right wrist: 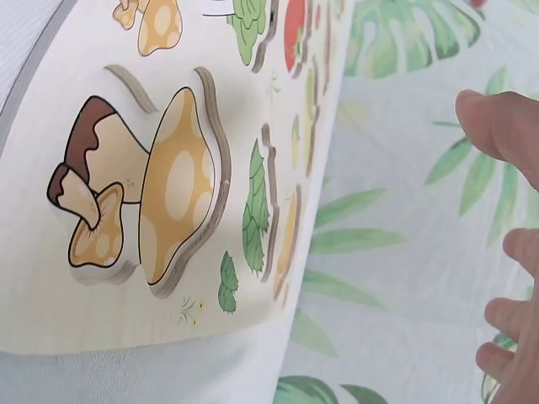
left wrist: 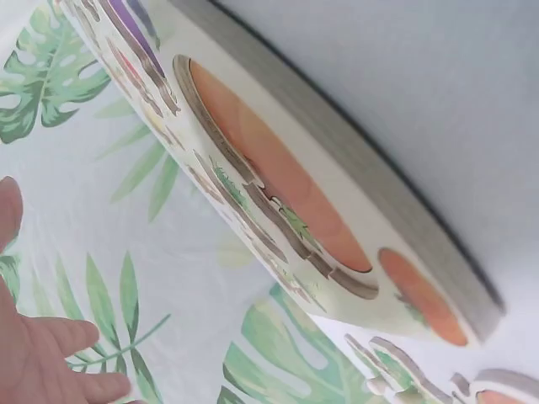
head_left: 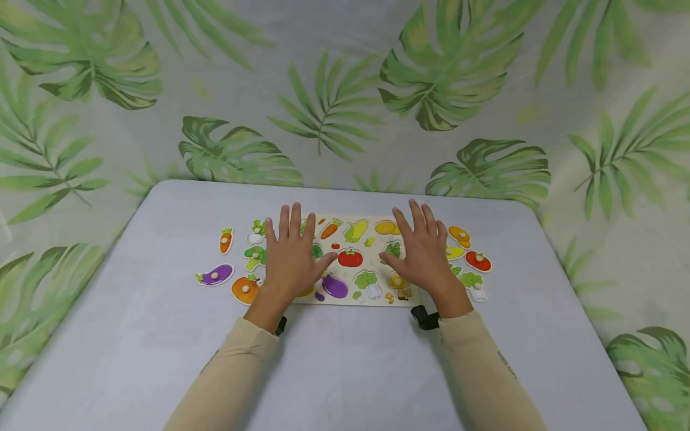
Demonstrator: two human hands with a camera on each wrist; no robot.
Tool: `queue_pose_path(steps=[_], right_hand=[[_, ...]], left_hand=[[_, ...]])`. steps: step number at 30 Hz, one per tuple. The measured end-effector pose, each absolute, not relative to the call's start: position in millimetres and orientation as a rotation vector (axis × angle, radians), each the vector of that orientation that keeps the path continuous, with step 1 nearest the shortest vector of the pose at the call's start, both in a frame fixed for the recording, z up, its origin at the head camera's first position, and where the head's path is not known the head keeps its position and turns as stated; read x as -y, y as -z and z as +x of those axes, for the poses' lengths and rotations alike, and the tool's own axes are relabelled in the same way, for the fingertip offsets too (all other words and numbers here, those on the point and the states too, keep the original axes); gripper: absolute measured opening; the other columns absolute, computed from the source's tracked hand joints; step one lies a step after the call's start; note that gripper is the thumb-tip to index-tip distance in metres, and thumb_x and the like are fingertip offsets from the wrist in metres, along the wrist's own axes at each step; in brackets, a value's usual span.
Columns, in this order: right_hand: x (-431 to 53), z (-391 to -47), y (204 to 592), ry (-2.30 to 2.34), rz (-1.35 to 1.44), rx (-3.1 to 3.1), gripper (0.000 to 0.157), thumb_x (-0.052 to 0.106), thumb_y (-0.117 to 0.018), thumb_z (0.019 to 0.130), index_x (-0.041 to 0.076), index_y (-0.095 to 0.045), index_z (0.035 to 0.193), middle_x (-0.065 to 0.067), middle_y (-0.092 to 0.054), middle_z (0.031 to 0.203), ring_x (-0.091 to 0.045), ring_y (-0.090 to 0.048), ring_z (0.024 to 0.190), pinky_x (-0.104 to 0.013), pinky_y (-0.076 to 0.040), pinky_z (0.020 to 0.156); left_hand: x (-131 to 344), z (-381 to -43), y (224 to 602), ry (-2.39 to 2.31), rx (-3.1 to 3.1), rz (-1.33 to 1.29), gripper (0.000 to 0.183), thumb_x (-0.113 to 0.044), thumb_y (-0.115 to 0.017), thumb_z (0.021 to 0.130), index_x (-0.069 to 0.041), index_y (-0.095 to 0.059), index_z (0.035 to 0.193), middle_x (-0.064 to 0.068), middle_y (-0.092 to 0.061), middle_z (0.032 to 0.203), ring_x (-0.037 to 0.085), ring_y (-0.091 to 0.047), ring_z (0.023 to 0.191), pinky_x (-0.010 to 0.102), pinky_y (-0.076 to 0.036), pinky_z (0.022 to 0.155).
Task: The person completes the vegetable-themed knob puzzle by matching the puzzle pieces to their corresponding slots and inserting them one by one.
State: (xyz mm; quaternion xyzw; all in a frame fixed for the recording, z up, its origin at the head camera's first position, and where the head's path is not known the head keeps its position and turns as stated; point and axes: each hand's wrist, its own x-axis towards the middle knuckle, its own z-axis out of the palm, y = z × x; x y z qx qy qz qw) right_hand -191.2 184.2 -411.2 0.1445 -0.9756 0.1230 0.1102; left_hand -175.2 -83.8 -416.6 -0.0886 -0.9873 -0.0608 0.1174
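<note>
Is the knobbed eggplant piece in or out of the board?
Out. The eggplant piece lies on the tabletop, left of the puzzle board; the eggplant recess is unfilled.

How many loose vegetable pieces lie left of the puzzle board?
5: the carrot and, nearer, the eggplant on the outside; then the white leafy vegetable, broccoli and pumpkin, far to near, beside the left hand. More may be hidden under it.

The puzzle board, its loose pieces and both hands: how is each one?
Puzzle board: flat, visible slots unfilled
Left hand: open, holding nothing
Right hand: open, holding nothing
Carrot piece: out, lying flat
Eggplant piece: out, flat
Pumpkin piece: out, flat
Tomato piece: out, flat
Other visible pieces: out too
</note>
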Motion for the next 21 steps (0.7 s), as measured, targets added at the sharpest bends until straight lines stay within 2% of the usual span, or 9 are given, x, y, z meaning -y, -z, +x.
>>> queue_pose_path(steps=[5,13,21], right_hand=[[-183.0,-191.4,410.9,-0.354,0.431,2.867,0.093,0.049,-0.073,0.081,0.018,-0.028,0.157,-0.016,-0.010,0.167,-0.041,-0.007,0.153,-0.069,-0.014,0.117],[-182.1,-192.3,409.7,-0.379,0.420,2.868,0.093,0.048,-0.073,0.081,0.017,-0.028,0.157,-0.017,-0.010,0.166,-0.041,-0.006,0.153,-0.069,-0.013,0.117],[-189.1,-192.3,410.6,-0.401,0.396,2.867,0.095,0.048,-0.075,0.080,0.015,-0.029,0.156,-0.018,-0.011,0.166,-0.043,-0.008,0.152,-0.070,-0.014,0.117]], left_hand=[[86.3,-174.7,418.0,0.181,2.903,-0.243,0.093,-0.072,-0.051,0.088,-0.014,-0.028,0.157,0.019,-0.011,0.167,0.040,-0.017,0.153,0.066,-0.011,0.122],[92.9,-173.7,419.3,0.169,2.895,-0.264,0.093,-0.070,-0.053,0.088,-0.014,-0.027,0.157,0.018,-0.009,0.168,0.039,-0.009,0.155,0.066,-0.011,0.122],[105.3,-169.9,422.4,0.151,2.910,-0.329,0.090,-0.064,-0.058,0.088,-0.012,-0.029,0.156,0.018,-0.012,0.167,0.039,-0.009,0.155,0.065,-0.014,0.122]])
